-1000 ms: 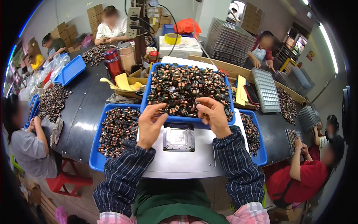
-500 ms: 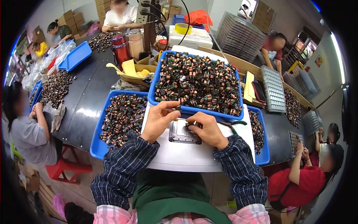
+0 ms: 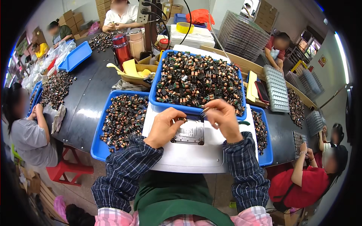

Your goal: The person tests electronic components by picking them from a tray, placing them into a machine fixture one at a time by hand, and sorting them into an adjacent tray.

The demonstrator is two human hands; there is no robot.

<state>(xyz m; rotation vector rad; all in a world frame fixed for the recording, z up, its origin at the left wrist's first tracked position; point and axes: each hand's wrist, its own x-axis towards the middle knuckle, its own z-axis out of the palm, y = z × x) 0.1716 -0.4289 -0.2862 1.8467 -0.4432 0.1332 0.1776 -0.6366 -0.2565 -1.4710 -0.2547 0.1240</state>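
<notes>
My left hand [image 3: 164, 128] is closed in a pinch on a small copper-wound coil part [image 3: 183, 119], just over the left edge of a metal fixture plate [image 3: 188, 134]. My right hand [image 3: 225, 119], smeared by motion, is raised by the front rim of a large blue tray [image 3: 154, 98]. Something small and thin shows at its fingertips, too blurred to make out. A heap of coil parts [image 3: 196, 81] with dark bases and copper windings fills that tray. Under my hands, the fixture is set in a pale work surface [image 3: 181, 156].
Blue bins of coils stand left [image 3: 98, 139] and right [image 3: 267, 150]. Green-handled pliers [image 3: 244, 123] lie partly hidden behind my right hand. Beyond are a red flask [image 3: 121, 51], yellow paper [image 3: 131, 68] and a pale compartment tray [image 3: 276, 90]. Several people work around the black table [image 3: 88, 96].
My right hand has moved up and right, away from the fixture to the tray's rim. My left hand has dropped slightly with a coil part between its fingertips.
</notes>
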